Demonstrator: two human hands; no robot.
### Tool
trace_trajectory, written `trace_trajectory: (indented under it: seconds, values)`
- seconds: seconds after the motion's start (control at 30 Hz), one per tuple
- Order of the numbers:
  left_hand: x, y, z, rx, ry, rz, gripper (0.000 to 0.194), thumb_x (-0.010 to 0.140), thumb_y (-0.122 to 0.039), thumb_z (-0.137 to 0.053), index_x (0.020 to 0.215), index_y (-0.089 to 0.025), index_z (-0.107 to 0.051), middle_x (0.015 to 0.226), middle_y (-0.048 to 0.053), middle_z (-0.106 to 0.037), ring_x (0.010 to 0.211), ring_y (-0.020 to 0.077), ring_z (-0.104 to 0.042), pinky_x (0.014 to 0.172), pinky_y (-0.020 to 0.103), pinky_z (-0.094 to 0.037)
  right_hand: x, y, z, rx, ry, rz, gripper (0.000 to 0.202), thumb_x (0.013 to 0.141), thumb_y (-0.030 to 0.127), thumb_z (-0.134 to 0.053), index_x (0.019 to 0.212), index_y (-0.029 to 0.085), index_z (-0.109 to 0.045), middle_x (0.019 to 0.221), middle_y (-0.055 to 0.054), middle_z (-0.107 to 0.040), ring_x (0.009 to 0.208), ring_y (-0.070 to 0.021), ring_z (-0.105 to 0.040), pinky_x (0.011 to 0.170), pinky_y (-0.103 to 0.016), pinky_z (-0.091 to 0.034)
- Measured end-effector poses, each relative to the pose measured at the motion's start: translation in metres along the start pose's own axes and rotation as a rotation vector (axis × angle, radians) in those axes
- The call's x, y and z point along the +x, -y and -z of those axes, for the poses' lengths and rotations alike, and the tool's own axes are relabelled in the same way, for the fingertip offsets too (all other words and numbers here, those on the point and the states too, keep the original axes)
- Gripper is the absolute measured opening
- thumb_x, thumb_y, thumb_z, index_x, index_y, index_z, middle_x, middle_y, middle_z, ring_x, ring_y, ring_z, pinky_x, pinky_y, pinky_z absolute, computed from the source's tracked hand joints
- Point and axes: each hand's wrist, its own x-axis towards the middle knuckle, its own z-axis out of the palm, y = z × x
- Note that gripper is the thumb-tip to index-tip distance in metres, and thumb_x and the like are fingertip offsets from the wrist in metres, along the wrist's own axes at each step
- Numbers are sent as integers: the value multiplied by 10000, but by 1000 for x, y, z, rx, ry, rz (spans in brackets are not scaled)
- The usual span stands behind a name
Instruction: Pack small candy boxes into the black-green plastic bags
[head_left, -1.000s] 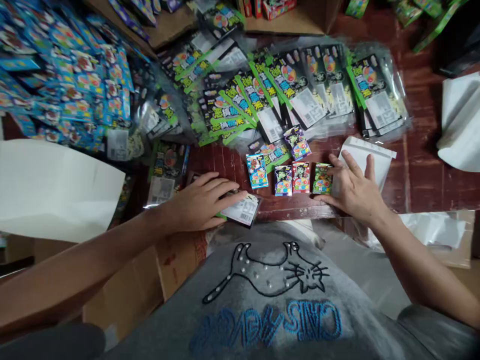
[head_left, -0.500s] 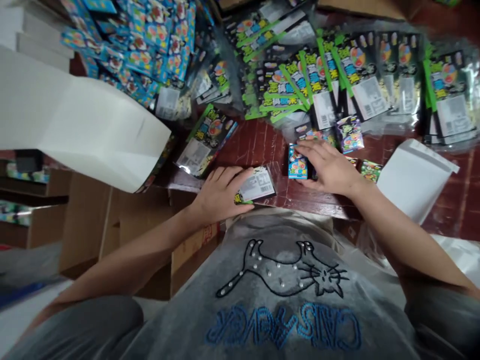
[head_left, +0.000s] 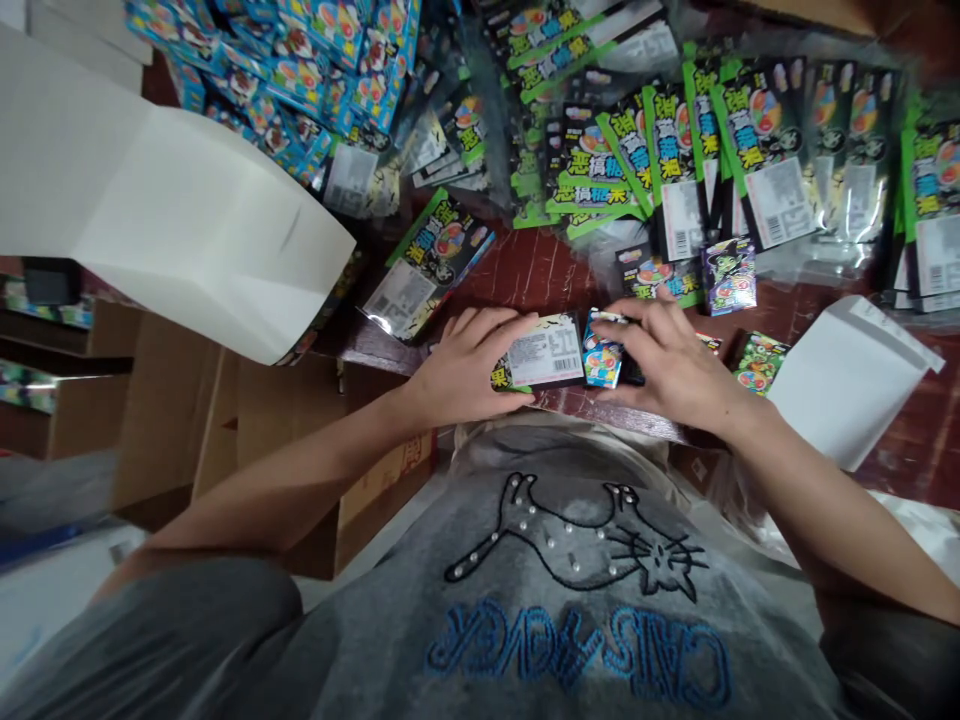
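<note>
My left hand [head_left: 472, 362] is wrapped round a black and green packet [head_left: 551, 352] with a white label, flat near the table's front edge. In my right hand [head_left: 664, 355] is a small blue box [head_left: 602, 350], held between bent fingers at the packet's open right end. Part of a dark item shows beneath the right fingers; I cannot make out what it is. Behind that hand stands a purple box [head_left: 729, 275] with a green-faced figure. A green box [head_left: 759, 362] lies to the right of the wrist. Another labelled packet [head_left: 427, 265] rests behind my left hand.
Many blue boxes [head_left: 300, 70] are heaped at the back left. Several black and green packets [head_left: 675, 160] spread across the back of the red table [head_left: 525, 262]. White card [head_left: 217, 230] juts in at left, a white sheet [head_left: 851, 380] at right. Cardboard boxes [head_left: 169, 410] stand below left.
The blue box in my right hand has come up against the end of the labelled packet, which now lies straighter. The whole view has shifted slightly.
</note>
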Motion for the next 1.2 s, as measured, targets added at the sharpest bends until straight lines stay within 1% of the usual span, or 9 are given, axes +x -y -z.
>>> trace_trajectory:
  seconds: [0.17, 0.3, 0.4, 0.47, 0.53, 0.6, 0.7, 0.83, 1.2]
  values:
    - [3, 3, 0, 16, -14, -32, 840, 849, -414, -826, 1592, -190, -502, 1458, 162, -611, 1279, 365, -574, 1127, 520, -453, -10, 15, -1, -15, -87, 37, 441, 1023, 299, -665, 1443, 172, -616, 1395, -204, -667, 1299, -351, -660, 1199, -674, -488]
    - [5, 5, -2, 12, 9, -166, 834, 889, -441, -799, 1607, -177, -469, 1452, 167, -622, 1282, 349, -581, 1115, 492, -454, -14, 13, -11, 53, -72, 26, 424, 1035, 353, -668, 1422, 181, -641, 1345, -166, -741, 1264, -312, -722, 1248, -672, -466]
    - [4, 4, -8, 20, 47, -198, 872, 890, -439, -802, 1633, -179, -427, 1471, 176, -612, 1311, 359, -563, 1115, 497, -445, -15, 16, -20, 147, -50, -21, 535, 1044, 354, -662, 1545, 209, -540, 1381, -148, -745, 1278, -298, -731, 1273, -659, -453]
    - [2, 3, -13, 16, 79, -194, 898, 884, -447, -814, 1645, -195, -410, 1491, 172, -601, 1326, 363, -552, 1121, 503, -443, -18, 19, -20, 201, -47, -48, 697, 1044, 377, -662, 1665, 234, -379, 1598, -185, -594, 1455, -319, -622, 1274, -637, -462]
    - [1, 2, -15, 8, 89, -167, 895, 892, -467, -814, 1646, -199, -412, 1506, 173, -593, 1334, 365, -548, 1137, 508, -437, -26, 18, -11, 201, -63, -80, 863, 1025, 462, -682, 1731, 266, -226, 1797, -202, -293, 1639, -360, -387, 1280, -644, -445]
    - [0, 1, -16, 7, 77, -114, 884, 895, -480, -812, 1639, -191, -432, 1511, 182, -592, 1333, 373, -550, 1151, 522, -429, -41, 12, 3, 98, -92, -147, 1006, 963, 597, -725, 1747, 280, -180, 1841, -199, -134, 1687, -433, -236, 1300, -734, -345]
    - [3, 1, -17, 0, 76, -42, 893, 869, -473, -832, 1634, -202, -459, 1513, 184, -595, 1335, 392, -549, 1165, 553, -415, -63, -5, 20, -107, -91, -259, 1102, 858, 758, -750, 1722, 252, -290, 1750, -228, -382, 1602, -534, -356, 1267, -869, -196]
    - [13, 0, -17, -35, 99, -47, 917, 842, -461, -852, 1640, -233, -462, 1525, 169, -589, 1361, 392, -537, 1181, 554, -398, -73, -22, 15, -132, -60, -239, 893, 902, 707, -738, 1635, 272, -472, 1529, -149, -669, 1436, -447, -571, 1294, -814, -216]
    - [30, 7, -13, -89, 180, -119, 970, 818, -514, -870, 1636, -200, -452, 1540, 162, -578, 1371, 358, -529, 1206, 506, -386, -54, -26, 13, 144, -46, -9, 725, 874, 556, -828, 1503, 250, -636, 1432, -135, -740, 1307, -354, -701, 1308, -742, -261]
